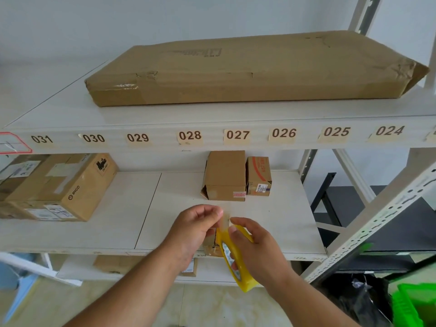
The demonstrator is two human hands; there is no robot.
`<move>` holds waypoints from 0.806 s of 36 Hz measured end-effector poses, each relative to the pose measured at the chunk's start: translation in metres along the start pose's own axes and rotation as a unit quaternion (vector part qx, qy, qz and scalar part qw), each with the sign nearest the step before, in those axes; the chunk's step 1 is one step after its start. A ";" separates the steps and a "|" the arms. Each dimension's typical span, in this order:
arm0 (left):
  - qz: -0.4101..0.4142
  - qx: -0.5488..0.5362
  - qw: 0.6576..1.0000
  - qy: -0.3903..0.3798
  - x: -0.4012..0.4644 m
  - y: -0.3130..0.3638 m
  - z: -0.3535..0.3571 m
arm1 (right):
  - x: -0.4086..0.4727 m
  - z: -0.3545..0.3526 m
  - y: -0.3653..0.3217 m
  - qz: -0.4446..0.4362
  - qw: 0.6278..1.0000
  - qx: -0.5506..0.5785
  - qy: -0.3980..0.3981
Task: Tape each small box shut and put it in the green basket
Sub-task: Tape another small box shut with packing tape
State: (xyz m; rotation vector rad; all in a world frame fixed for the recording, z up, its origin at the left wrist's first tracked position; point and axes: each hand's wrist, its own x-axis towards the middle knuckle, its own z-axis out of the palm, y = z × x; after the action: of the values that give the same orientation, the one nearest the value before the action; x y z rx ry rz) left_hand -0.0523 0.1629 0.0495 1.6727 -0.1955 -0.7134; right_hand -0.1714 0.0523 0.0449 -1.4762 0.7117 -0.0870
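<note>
- While both hands worked at the front edge of the middle shelf [113, 223], a small box [210, 244] sat right there at the edge, mostly hidden behind them, so I could not tell whether its flaps were closed.
- My right hand [256, 250] was closed around a yellow tape roll [238, 263], which stood on edge just in front of that box.
- My left hand [198, 226] pinched the free end of the tape [226, 220] between thumb and fingertips, a short clear strip drawn up from the roll.
- Farther back on the same shelf I saw two more small boxes side by side and touching: a plain one [225, 177] with a flap gaping at its left corner, and a smaller one with red print [259, 175] to its right.
- At the shelf's left end lay a stack of larger cartons [59, 187], the top one marked PICO.
- Along the lip of the shelf above ran number labels [237, 135] from 031 to 024, and a long flat carton [247, 67] lay on top of it.
- Only a corner of the green basket [412, 305] showed, low at the right, well apart from the hands.
</note>
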 end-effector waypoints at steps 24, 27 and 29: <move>0.120 0.020 0.992 0.043 0.021 0.021 0.016 | 0.003 0.004 0.032 0.085 0.994 -0.032 0.064; 0.106 0.012 0.993 0.049 0.023 0.017 0.014 | 0.005 0.008 0.040 0.097 0.993 -0.030 0.063; 0.097 0.016 0.994 0.048 0.026 0.015 0.014 | 0.006 0.011 0.045 0.097 0.993 -0.039 0.058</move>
State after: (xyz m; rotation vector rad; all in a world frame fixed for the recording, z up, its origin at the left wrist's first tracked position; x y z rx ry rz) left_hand -0.0354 0.1342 0.0539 1.6871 -0.2969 -0.4853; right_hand -0.1771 0.0651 0.0004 -1.4777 0.9595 0.0033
